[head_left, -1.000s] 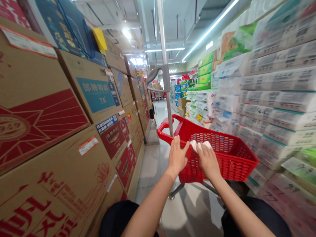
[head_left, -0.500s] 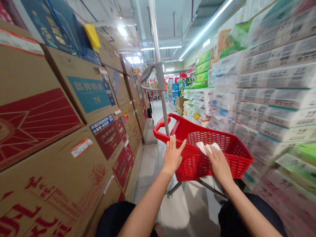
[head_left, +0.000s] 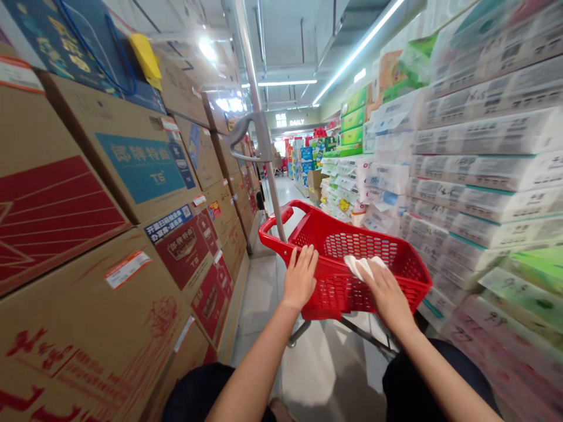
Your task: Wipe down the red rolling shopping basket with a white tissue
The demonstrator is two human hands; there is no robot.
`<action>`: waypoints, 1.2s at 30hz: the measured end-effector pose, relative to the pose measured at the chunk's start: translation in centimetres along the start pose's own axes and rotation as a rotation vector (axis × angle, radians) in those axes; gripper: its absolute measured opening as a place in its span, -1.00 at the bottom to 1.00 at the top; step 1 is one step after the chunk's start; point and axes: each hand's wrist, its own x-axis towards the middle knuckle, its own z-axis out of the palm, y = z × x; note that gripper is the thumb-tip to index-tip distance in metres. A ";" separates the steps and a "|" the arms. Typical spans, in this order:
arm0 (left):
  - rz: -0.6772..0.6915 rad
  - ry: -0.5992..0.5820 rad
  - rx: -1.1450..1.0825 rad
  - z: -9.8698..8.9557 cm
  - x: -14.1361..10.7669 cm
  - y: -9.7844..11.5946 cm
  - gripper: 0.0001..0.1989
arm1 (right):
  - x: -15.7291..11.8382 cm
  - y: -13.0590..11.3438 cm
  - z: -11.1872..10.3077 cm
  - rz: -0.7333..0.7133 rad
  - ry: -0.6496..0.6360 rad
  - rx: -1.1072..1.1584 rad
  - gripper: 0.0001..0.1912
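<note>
A red plastic shopping cart (head_left: pixel 328 302) with perforated basket walls stands in front of me, tilted slightly across the aisle. My left hand (head_left: pixel 301 278) lies on its near rim close to the handle end, fingers stretched out and holding nothing. Further right, my right hand (head_left: pixel 387 293) presses a folded white cloth or tissue (head_left: pixel 354 265) against the same rim. Part of the cloth is hidden under the fingers. A metal pole with a grey plastic handle (head_left: pixel 264 138) rises at the cart's left end.
Stacked cardboard cartons (head_left: pixel 132 158) line the left side. Packs of paper tissue (head_left: pixel 475 170) are piled high on the right, close to the cart's far end. A tiled floor (head_left: pixel 259 287) runs between them. My knees flank the cart's near side.
The cart and both hands sit a little further left in view, as do the surroundings. The left hand's fingers have drawn closer together. The cloth stays under the right hand at the rim.
</note>
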 end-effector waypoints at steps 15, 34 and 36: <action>-0.051 -0.035 -0.056 1.8 1.6 7.0 -0.13 | 1.3 -3.4 1.7 0.055 0.021 -0.056 -0.17; -0.024 -0.034 -0.107 1.3 0.8 6.2 -0.13 | 0.2 -1.7 0.7 0.050 0.010 -0.011 -0.13; -0.001 -0.036 -0.110 1.2 0.6 5.6 -0.13 | 0.3 -1.9 0.4 0.022 -0.005 0.006 -0.13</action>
